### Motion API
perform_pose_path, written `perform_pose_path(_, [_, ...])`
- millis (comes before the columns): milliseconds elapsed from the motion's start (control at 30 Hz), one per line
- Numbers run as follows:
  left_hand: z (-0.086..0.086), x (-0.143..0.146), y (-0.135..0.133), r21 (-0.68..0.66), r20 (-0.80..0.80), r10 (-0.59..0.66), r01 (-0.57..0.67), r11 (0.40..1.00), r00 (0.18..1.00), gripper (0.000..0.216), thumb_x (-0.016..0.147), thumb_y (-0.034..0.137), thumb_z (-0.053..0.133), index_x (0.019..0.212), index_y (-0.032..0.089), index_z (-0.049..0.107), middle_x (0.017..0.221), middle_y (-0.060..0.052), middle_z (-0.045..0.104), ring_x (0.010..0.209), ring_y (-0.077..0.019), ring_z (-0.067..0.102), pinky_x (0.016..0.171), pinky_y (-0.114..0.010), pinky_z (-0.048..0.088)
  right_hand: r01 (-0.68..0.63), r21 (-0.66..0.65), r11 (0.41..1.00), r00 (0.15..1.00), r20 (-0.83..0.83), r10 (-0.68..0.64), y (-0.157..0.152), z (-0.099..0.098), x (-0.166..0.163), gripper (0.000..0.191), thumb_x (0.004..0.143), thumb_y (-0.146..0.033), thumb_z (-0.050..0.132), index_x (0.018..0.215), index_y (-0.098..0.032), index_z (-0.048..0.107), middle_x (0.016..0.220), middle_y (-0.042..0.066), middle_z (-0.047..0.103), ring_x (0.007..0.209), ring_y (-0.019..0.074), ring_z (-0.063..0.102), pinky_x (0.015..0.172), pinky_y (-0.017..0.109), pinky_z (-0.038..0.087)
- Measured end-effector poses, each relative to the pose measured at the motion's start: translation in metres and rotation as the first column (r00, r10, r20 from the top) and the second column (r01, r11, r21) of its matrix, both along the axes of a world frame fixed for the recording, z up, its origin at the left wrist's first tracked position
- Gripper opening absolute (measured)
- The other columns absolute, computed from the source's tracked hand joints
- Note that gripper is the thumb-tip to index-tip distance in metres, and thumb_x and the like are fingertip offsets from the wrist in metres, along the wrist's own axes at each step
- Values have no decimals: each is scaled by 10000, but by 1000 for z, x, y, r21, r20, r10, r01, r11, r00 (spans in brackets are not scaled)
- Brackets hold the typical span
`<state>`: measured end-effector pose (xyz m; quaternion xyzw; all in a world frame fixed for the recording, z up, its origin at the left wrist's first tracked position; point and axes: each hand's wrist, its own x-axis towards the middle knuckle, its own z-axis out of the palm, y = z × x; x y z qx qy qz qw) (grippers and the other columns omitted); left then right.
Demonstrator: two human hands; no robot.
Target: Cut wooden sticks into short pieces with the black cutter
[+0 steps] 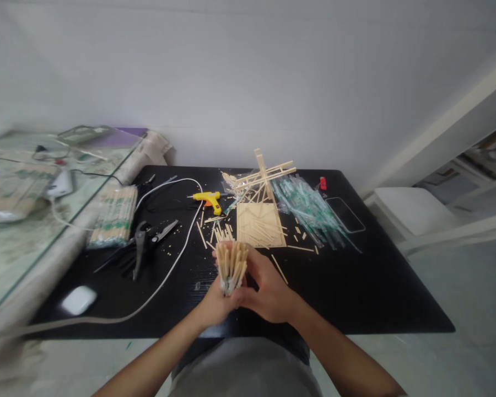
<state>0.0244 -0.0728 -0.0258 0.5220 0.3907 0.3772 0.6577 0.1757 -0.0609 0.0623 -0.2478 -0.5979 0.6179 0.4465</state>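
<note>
Both my hands meet over the front edge of a black table [355, 286]. My left hand [215, 306] is closed around the lower end of a bundle of thin wooden sticks [230, 263] that stands upright and fans out at the top. My right hand [268, 289] is wrapped round the same bundle from the right side. Just beyond the bundle a model built of wooden sticks [261, 208] stands on the table, with a flat panel at its base and crossed sticks above.
A yellow glue gun [209, 199] with a white cable [171, 264] lies left of the model. Clear wrappers [310, 209] are heaped to its right. Pliers and cutters [146, 240], a pack of sticks [113, 215] and a white oval object [78, 299] sit left. A glass surface [33, 209] borders the table.
</note>
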Motion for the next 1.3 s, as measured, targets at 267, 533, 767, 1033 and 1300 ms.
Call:
perform_pose_path(267, [2,-5,-2,-157,183,-215,245,957,959,479,776,544,784,674,188,481,519,50,473,498,-85,412,489,-230,275,272,63,960,962,17,-274,13,25,9,235,976,-421,642,1095,-239,733,1072,55,736,1005,200,708,895,337,590])
perform_pose_path(533, [-8,-7,-3,-253,332,-302,393,884,894,517,651,563,836,661,205,463,459,73,423,416,-78,373,444,-232,305,360,381,852,908,68,-414,15,27,11,159,974,-217,630,1102,-258,714,1053,50,706,991,191,682,873,337,592])
perform_pose_path(767, [-2,-7,-4,-285,374,-332,448,848,866,493,633,510,850,664,206,462,441,86,383,413,-75,353,448,-231,322,361,698,618,811,92,-578,16,34,17,243,962,-123,621,1093,-286,745,1078,55,682,1008,197,687,894,362,594])
perform_pose_path(1033, [7,-4,-2,-246,273,-302,370,896,913,458,707,481,834,662,193,481,489,65,433,446,-76,387,449,-224,283,376,802,464,723,59,-688,16,27,21,264,941,-88,650,1104,-281,729,1075,68,689,982,189,702,826,333,610])
perform_pose_path(1300, [19,1,-1,-171,97,-217,231,958,971,454,746,513,810,687,181,505,535,59,456,487,-80,407,465,-220,283,489,765,419,649,2,-761,11,21,20,206,923,-54,662,993,-232,738,973,58,701,915,187,708,827,342,611])
